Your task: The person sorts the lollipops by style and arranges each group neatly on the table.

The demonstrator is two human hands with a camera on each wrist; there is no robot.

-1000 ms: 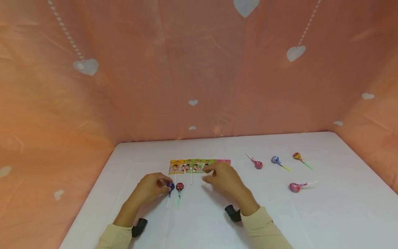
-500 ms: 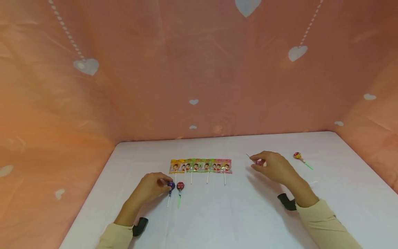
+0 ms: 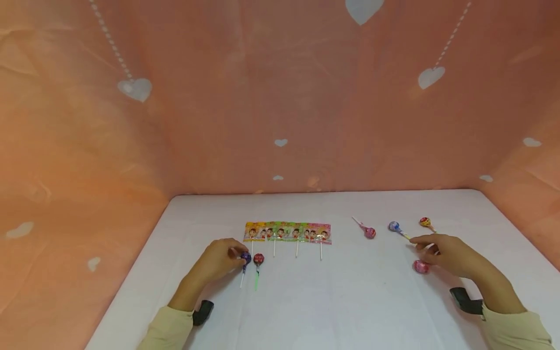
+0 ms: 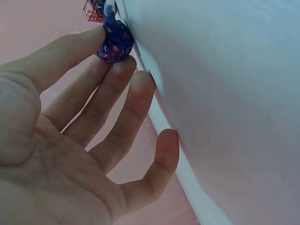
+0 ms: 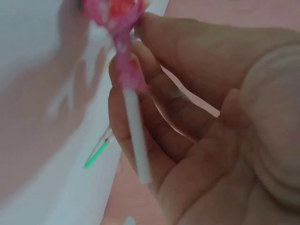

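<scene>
On the white table (image 3: 332, 301) a row of flat lollipops in bright picture wrappers (image 3: 287, 233) already lies neatly, sticks pointing near. Just in front of its left end sit two round ones: a purple foil lollipop (image 3: 246, 256) and a dark red lollipop (image 3: 258, 259) side by side. The left hand (image 3: 217, 260) pinches the purple one between thumb and fingertips. Over on the right, the right hand (image 3: 450, 255) curls its fingers round the white stick of a pink round lollipop (image 3: 421, 266). I think this one is next to line up. A pink lollipop (image 3: 369, 232), a blue lollipop (image 3: 394, 226) and a yellow lollipop (image 3: 425, 222) wait farther back.
</scene>
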